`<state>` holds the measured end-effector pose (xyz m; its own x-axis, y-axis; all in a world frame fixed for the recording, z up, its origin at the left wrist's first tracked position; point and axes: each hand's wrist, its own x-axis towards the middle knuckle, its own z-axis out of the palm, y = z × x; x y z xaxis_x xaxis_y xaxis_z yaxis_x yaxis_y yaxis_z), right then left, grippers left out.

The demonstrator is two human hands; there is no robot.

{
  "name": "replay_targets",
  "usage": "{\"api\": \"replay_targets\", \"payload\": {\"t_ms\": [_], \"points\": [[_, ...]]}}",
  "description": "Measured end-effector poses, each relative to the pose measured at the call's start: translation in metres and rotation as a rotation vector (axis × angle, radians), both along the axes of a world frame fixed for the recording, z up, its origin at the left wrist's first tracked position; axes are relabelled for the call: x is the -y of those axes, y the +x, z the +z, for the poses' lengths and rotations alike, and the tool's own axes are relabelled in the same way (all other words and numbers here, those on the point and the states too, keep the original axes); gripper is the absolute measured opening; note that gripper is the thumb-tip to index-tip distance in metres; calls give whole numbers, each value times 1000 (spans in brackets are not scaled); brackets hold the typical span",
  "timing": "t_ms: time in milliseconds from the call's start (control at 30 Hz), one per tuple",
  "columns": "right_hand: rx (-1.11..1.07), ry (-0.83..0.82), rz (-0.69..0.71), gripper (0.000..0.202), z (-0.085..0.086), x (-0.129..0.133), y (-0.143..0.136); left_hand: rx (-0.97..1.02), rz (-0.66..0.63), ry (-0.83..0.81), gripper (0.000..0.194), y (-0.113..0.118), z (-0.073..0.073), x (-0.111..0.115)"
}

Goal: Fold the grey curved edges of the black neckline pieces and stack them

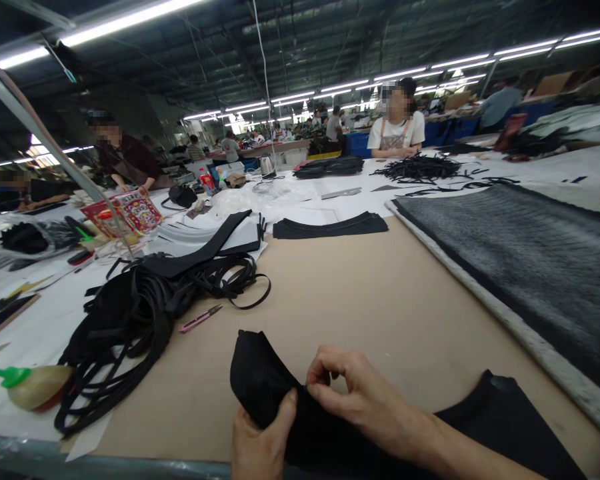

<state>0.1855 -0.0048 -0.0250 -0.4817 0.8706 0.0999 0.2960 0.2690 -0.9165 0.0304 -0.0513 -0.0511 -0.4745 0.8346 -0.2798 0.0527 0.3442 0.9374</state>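
Head view: at the near edge of the desk [340, 287], the left hand [261, 437] grips a black fabric piece [257, 367] while the right hand [353, 387] pinches its upper edge; pink snips [197, 321] lie beyond.

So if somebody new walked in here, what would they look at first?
Probably the hands at the bottom middle: the left hand grips a black piece, while the right hand pinches at its edge. Next, the big tangle of black straps on the left, with pink snips lying beside it. The bottle with a green nozzle, at lower left, stands out too.
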Motion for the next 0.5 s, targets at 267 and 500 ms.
{"api": "replay_targets", "payload": {"t_ms": [267,500], "points": [[74,-13,64,24,-4,-4,3,-5,-10,13,35,-3,5,1],[247,136,130,22,1,1,1,-72,4,-6,29,-2,-3,4]]}}
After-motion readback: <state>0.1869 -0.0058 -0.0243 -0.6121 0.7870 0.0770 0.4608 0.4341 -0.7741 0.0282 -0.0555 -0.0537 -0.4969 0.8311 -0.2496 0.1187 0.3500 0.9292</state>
